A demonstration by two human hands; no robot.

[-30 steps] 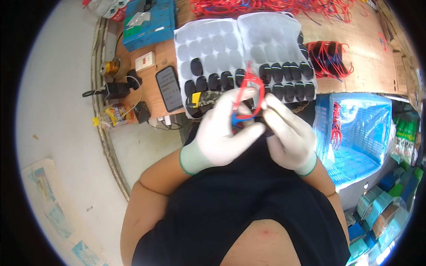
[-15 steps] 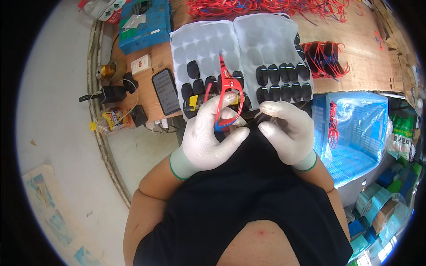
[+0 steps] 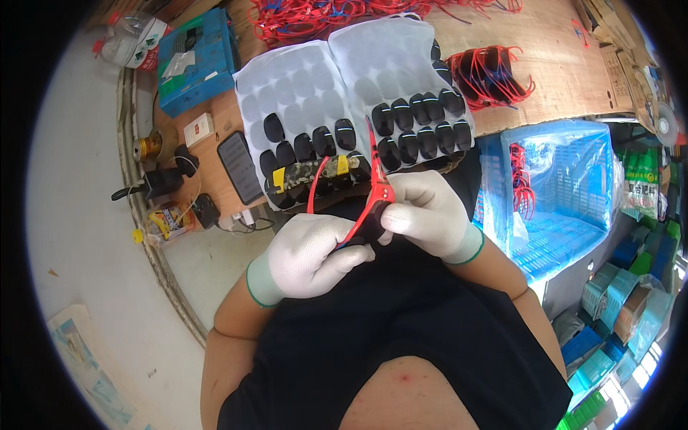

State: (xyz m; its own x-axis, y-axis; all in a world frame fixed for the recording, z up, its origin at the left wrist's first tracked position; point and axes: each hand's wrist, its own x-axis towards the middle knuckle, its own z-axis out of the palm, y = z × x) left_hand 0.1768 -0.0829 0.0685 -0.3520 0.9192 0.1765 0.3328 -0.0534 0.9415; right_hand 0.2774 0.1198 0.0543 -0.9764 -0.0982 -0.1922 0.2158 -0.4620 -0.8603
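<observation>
A red sunglasses frame is held over my lap, its temple arms pointing away from me. My left hand, in a white glove with a green cuff, is closed on the frame's left part. Pinched in my gloved right hand is a dark lens, which lies against the right side of the frame; whether it is seated in the rim is hidden by the fingers. Just beyond, rows of dark lenses rest on a white pocketed sheet. A yellow-taped bar lies across its near left rows.
Red frames are heaped at the back. A bundle of red sunglasses lies right of the sheet. At the left are a phone, a small white box and a blue box. A plastic-lined blue crate stands right.
The frame has moved down and right and tilted. My right hand, earlier apart from it, now meets it with a lens. The view has shifted, moving the table leftward in the picture.
</observation>
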